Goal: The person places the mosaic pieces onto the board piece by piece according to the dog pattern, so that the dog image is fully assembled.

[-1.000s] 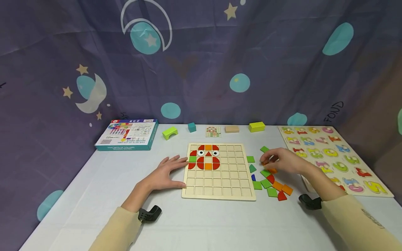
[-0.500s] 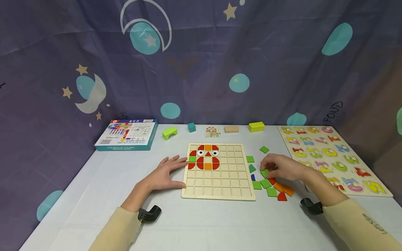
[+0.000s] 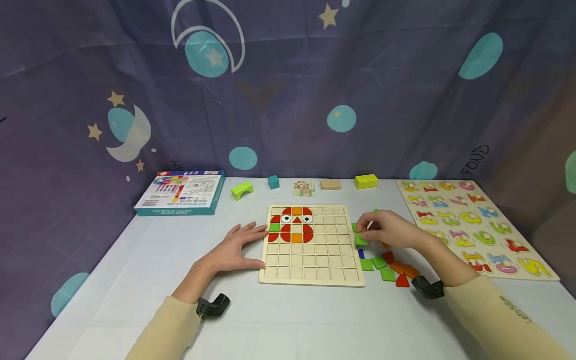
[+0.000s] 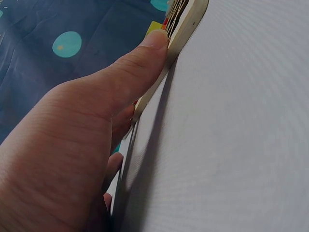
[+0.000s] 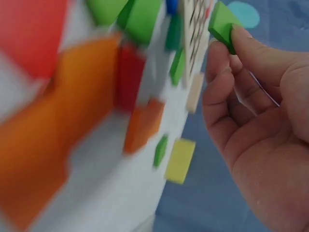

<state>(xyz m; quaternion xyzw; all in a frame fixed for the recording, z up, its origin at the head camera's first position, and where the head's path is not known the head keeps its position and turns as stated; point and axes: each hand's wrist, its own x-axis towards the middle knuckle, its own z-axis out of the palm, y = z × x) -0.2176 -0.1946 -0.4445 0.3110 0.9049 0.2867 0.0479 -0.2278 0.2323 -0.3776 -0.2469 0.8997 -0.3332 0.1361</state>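
A wooden grid board [image 3: 310, 250] lies in the middle of the white table, with a red, orange and green figure with two eyes [image 3: 294, 225] in its upper left cells. My left hand [image 3: 238, 245] rests flat against the board's left edge [image 4: 186, 26], thumb pressed on its side. My right hand [image 3: 382, 229] hovers just right of the board and pinches a green square tile [image 3: 361, 240] [image 5: 223, 25] between thumb and fingers. Loose green, orange, red and blue tiles [image 3: 387, 267] lie under and in front of that hand.
A number puzzle board [image 3: 472, 225] lies at the right. A teal box [image 3: 182, 192] sits at the back left. Along the back stand a green arch block [image 3: 242, 189], a teal cube [image 3: 273, 182], a pattern card [image 3: 304, 188], a tan block [image 3: 331, 184] and a yellow-green block [image 3: 366, 181].
My right hand dipped into the loose tiles, picked up a green square tile and moved left toward the board's right edge. The left hand has stayed in place.
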